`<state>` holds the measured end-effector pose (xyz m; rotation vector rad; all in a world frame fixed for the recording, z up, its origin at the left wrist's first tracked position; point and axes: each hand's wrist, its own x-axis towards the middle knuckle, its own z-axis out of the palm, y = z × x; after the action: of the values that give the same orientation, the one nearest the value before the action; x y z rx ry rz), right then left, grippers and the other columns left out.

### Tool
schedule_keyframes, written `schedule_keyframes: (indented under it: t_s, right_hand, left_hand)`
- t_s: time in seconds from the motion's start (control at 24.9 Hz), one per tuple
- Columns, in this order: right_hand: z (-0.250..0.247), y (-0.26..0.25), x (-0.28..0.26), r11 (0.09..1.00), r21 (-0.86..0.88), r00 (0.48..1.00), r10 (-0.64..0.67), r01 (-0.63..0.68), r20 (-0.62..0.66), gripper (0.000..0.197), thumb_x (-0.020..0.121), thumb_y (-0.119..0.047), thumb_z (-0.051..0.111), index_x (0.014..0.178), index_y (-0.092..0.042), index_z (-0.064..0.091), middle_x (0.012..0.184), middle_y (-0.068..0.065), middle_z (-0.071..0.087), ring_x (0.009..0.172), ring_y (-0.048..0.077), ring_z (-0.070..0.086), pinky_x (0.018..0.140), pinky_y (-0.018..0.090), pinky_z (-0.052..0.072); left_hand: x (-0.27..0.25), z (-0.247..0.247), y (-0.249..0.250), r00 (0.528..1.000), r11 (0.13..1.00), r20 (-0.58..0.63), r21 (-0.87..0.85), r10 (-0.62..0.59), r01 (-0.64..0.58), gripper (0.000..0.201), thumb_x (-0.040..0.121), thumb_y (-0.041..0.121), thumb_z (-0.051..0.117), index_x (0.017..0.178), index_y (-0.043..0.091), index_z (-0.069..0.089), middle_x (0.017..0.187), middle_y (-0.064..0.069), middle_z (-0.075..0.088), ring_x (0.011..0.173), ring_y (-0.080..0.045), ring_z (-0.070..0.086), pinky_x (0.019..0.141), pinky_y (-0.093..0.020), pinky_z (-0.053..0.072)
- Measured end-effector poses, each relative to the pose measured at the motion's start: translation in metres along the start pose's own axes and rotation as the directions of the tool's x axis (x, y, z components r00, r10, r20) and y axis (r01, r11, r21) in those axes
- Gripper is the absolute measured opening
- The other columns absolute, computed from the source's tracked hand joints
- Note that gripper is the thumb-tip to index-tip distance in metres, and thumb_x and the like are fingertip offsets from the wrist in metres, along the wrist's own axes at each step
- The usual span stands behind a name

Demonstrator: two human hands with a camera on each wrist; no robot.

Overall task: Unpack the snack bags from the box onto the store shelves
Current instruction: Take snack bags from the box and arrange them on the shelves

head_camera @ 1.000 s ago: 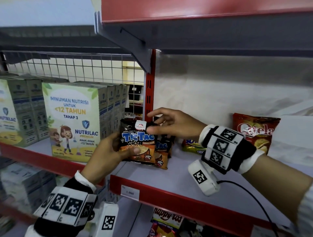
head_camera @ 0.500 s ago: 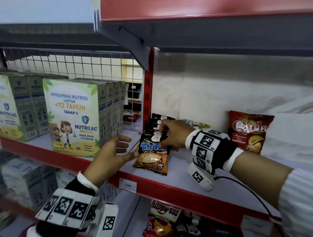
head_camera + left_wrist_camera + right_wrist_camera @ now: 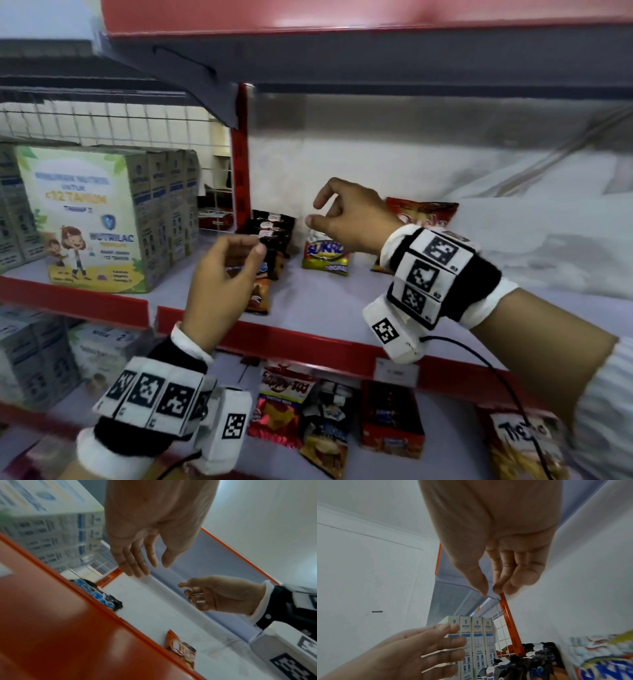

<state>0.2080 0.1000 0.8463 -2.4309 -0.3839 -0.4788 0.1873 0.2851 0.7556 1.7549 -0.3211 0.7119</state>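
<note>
Red-edged grey metal shelf carries a row of dark foil snack bags; left hand and right hand hover above, fingers loosely curled, empty.

Two hands are counted, left hand and right hand, neither holding anything. One row of dark snack bags, exact number unclear. One yellow bag, one red bag. Four side-by-side milk cartons are counted.
</note>
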Motion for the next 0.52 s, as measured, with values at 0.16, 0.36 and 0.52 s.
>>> schedule_keyframes:
  t_s: [0.16, 0.36, 0.52]
  right_hand:
    - [-0.036, 0.04, -0.074, 0.998, 0.057, 0.982, -0.031, 0.042, -0.186, 0.013, 0.083, -0.02, 0.068, 0.073, -0.022, 0.06, 0.058, -0.011, 0.055, 0.053, 0.003, 0.05, 0.05, 0.013, 0.035]
    - [-0.062, 0.112, -0.187, 0.982, 0.187, 0.921, 0.036, 0.04, -0.387, 0.01, 0.085, -0.019, 0.068, 0.078, -0.014, 0.062, 0.057, 0.0, 0.058, 0.053, 0.008, 0.05, 0.053, 0.014, 0.037]
    - [-0.059, 0.165, -0.266, 0.944, 0.317, 0.903, 0.06, 0.087, -0.425, 0.008, 0.087, -0.018, 0.067, 0.081, -0.015, 0.063, 0.058, -0.006, 0.057, 0.054, 0.005, 0.052, 0.052, 0.02, 0.042]
  left_hand:
    - [-0.036, 0.066, 0.037, 0.999, 0.994, 0.033, -0.103, 0.025, -0.022, 0.006, 0.093, 0.017, 0.058, 0.096, 0.013, 0.06, 0.088, -0.005, 0.066, 0.084, -0.022, 0.065, 0.078, -0.035, 0.056]
    - [-0.111, 0.147, 0.071, 0.997, 0.973, 0.078, -0.229, 0.008, 0.01, 0.006, 0.094, 0.015, 0.056, 0.088, 0.017, 0.06, 0.084, -0.003, 0.066, 0.072, -0.014, 0.062, 0.067, -0.022, 0.055]
    - [-0.184, 0.192, 0.074, 0.995, 0.962, 0.08, -0.271, 0.059, -0.035, 0.006, 0.094, 0.015, 0.056, 0.09, 0.019, 0.059, 0.083, 0.004, 0.064, 0.074, -0.001, 0.06, 0.07, -0.015, 0.05]
